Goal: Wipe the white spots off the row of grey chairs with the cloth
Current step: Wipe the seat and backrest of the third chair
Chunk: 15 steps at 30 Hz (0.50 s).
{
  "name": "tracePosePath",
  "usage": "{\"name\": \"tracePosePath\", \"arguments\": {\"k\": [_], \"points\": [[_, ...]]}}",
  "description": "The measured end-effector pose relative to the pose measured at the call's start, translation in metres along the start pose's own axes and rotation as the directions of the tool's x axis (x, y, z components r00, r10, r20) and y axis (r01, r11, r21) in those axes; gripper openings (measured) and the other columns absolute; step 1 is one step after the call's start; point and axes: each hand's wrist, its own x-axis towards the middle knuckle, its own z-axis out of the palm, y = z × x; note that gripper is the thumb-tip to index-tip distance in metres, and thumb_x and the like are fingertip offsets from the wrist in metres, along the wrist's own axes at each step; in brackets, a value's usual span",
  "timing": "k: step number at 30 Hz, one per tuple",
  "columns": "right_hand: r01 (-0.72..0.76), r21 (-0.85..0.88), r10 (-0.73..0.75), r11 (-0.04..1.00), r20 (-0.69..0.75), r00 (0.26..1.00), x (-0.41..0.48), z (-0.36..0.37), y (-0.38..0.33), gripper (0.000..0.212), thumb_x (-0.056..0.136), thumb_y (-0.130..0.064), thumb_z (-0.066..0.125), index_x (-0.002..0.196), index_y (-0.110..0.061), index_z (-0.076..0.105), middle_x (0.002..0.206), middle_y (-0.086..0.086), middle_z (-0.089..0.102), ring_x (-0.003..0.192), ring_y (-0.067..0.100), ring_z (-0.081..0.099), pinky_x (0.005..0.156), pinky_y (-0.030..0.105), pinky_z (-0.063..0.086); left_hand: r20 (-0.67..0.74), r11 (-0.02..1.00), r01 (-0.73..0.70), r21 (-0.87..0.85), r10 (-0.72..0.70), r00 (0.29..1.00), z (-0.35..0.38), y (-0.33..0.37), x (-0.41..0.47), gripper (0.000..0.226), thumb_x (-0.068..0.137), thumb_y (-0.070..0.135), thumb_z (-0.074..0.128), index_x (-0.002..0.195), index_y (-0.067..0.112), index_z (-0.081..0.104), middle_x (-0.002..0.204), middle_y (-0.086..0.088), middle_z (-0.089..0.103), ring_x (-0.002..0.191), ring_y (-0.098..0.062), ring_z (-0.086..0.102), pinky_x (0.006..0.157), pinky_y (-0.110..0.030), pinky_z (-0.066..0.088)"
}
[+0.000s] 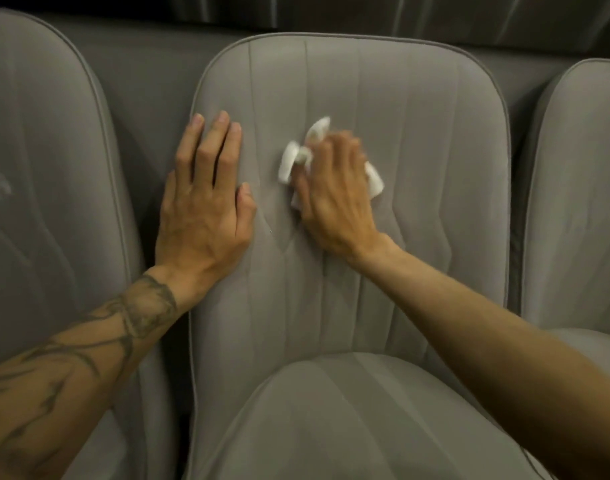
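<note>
- Right hand [334,192] is clutching the crumpled cloth [291,161], pressing it against the middle chair's backrest [417,140] for scrubbing.
- Left hand [203,209] is lying flat, fingers spread, likely bracing the fabric taut.

1. three grey upholstered chairs stand side by side; the middle chair [383,109] fills the centre, with its backrest facing the camera and its seat cushion [348,417] below.
2. the left hand [203,206] lies flat, fingers spread, on the left edge of the middle backrest; its forearm bears a dark tattoo [123,327].
3. the right hand [334,202], blurred, presses a crumpled white cloth [293,161] against the backrest's centre.
4. the cloth sticks out past the fingers on both sides.
5. the left chair [36,168] and the right chair [580,202] are partly in view.
</note>
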Motion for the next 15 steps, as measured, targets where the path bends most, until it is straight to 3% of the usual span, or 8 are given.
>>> {"name": "tracePosePath", "arguments": {"k": [3, 5, 7, 9, 11, 13, 15], "points": [[0.157, 0.042, -0.158, 0.987, 0.025, 0.987, 0.005, -0.009, 0.012, 0.032, 0.101, -0.029, 0.05, 0.114, -0.001, 0.061, 0.108, 0.019, 0.057, 0.092, 0.036, 0.052, 0.08, 0.047, 0.042, 0.008, 1.0, 0.008, 0.003, -0.008, 1.0, -0.001, 0.0, 0.0, 0.066, 0.1, 0.021, 0.045, 0.162, 0.004, 0.029, 0.17, -0.015, 0.027, 0.16, -0.035, 0.018, 0.128, -0.044, 0.024], [0.086, -0.006, -0.087, 0.996, -0.055, 0.995, 0.03, -0.005, 0.016, 0.035, 0.102, -0.031, 0.047, 0.117, -0.001, 0.059, 0.109, 0.018, 0.055, 0.093, 0.034, 0.05, 0.08, 0.046, 0.041, 0.01, 1.0, 0.013, 0.001, -0.013, 1.0, -0.002, 0.0, 0.0, 0.066, 0.1, 0.023, 0.044, 0.162, 0.005, 0.029, 0.17, -0.014, 0.027, 0.16, -0.034, 0.018, 0.126, -0.046, 0.027], [-0.096, 0.015, 0.097, 0.995, -0.145, 0.985, 0.043, -0.001, 0.006, 0.034, 0.102, -0.031, 0.044, 0.116, -0.003, 0.057, 0.11, 0.017, 0.054, 0.094, 0.034, 0.05, 0.082, 0.046, 0.04, 0.009, 1.0, 0.018, -0.007, -0.018, 1.0, -0.001, 0.001, 0.0, 0.066, 0.101, 0.024, 0.043, 0.162, 0.005, 0.03, 0.17, -0.013, 0.027, 0.16, -0.033, 0.018, 0.123, -0.049, 0.031], [-0.123, 0.07, 0.132, 0.99, -0.137, 0.982, 0.031, 0.004, -0.014, 0.033, 0.102, -0.03, 0.045, 0.114, -0.002, 0.057, 0.109, 0.018, 0.055, 0.094, 0.035, 0.051, 0.084, 0.046, 0.04, 0.007, 1.0, 0.019, -0.008, -0.019, 1.0, 0.0, 0.001, 0.0, 0.065, 0.101, 0.023, 0.044, 0.162, 0.005, 0.03, 0.17, -0.014, 0.028, 0.16, -0.033, 0.019, 0.123, -0.047, 0.03], [0.061, 0.083, -0.059, 0.995, -0.027, 0.998, 0.009, 0.003, -0.02, 0.031, 0.102, -0.028, 0.048, 0.111, -0.001, 0.06, 0.106, 0.019, 0.056, 0.091, 0.036, 0.051, 0.081, 0.047, 0.04, 0.008, 1.0, 0.008, -0.01, -0.008, 1.0, -0.001, 0.0, 0.001, 0.066, 0.1, 0.021, 0.045, 0.162, 0.005, 0.03, 0.17, -0.014, 0.028, 0.16, -0.034, 0.019, 0.125, -0.044, 0.028], [0.265, 0.04, -0.266, 0.964, 0.049, 0.963, 0.014, -0.007, -0.001, 0.029, 0.101, -0.025, 0.051, 0.108, 0.001, 0.061, 0.103, 0.022, 0.058, 0.088, 0.037, 0.053, 0.077, 0.047, 0.04, 0.015, 1.0, 0.015, -0.009, -0.014, 1.0, -0.002, 0.001, 0.0, 0.066, 0.1, 0.021, 0.045, 0.162, 0.005, 0.03, 0.17, -0.014, 0.027, 0.16, -0.034, 0.019, 0.124, -0.045, 0.029], [0.261, -0.05, -0.262, 0.964, -0.021, 0.965, 0.045, -0.01, 0.023, 0.03, 0.1, -0.024, 0.052, 0.112, 0.002, 0.059, 0.105, 0.024, 0.059, 0.089, 0.038, 0.055, 0.077, 0.047, 0.039, 0.012, 1.0, 0.015, -0.005, -0.015, 1.0, -0.001, 0.001, 0.0, 0.066, 0.1, 0.021, 0.045, 0.162, 0.005, 0.03, 0.17, -0.012, 0.027, 0.16, -0.033, 0.019, 0.123, -0.046, 0.031]]}}
